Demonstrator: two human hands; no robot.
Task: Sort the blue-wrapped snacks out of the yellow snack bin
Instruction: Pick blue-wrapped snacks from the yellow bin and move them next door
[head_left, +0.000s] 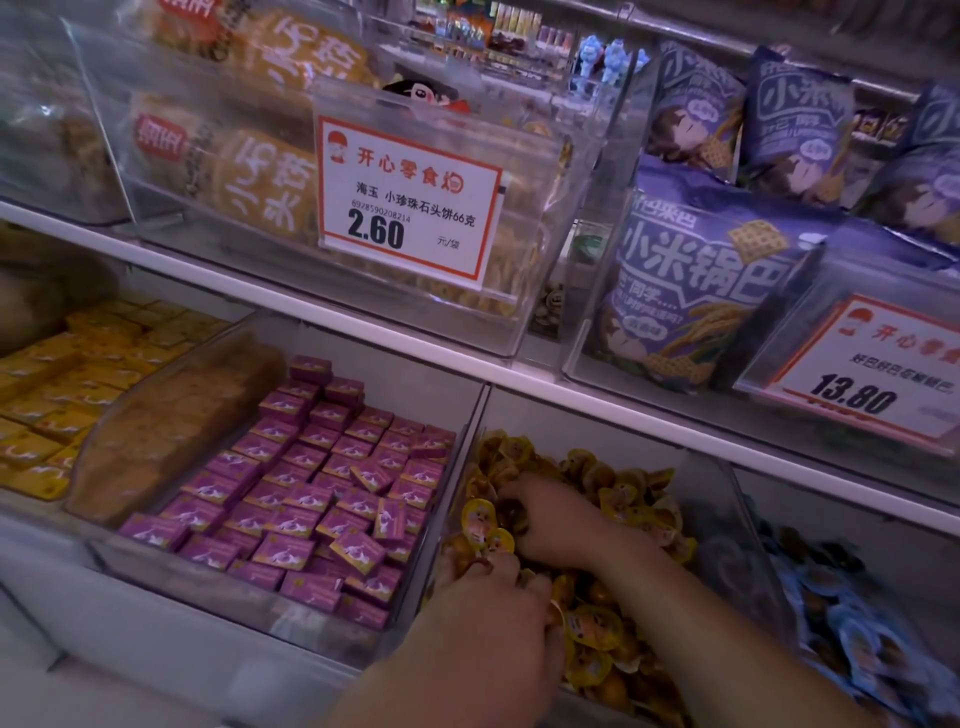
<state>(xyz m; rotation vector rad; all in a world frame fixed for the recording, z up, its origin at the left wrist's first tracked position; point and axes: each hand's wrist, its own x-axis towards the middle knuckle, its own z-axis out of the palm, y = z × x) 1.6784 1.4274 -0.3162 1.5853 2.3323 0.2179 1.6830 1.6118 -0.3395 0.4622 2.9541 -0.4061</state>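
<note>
The yellow snack bin (470, 441) on the lower shelf holds a heap of small yellow-wrapped snacks (597, 629). Both my hands are in this heap. My left hand (493, 613) lies palm down at the bin's near left, its fingertips dug in beside two raised yellow pieces (480, 517). My right hand (556, 519) reaches further back, fingers curled down into the pile. What either hand holds is hidden. Blue-wrapped snacks (841, 623) fill the neighbouring bin to the right. I see no blue wrapper in the yellow heap.
A clear divider (748, 545) separates the yellow and blue bins. To the left is a bin of purple boxes (311, 493), then one of yellow boxes (67, 384). The white shelf edge (571, 389) above carries bagged snacks and price tags.
</note>
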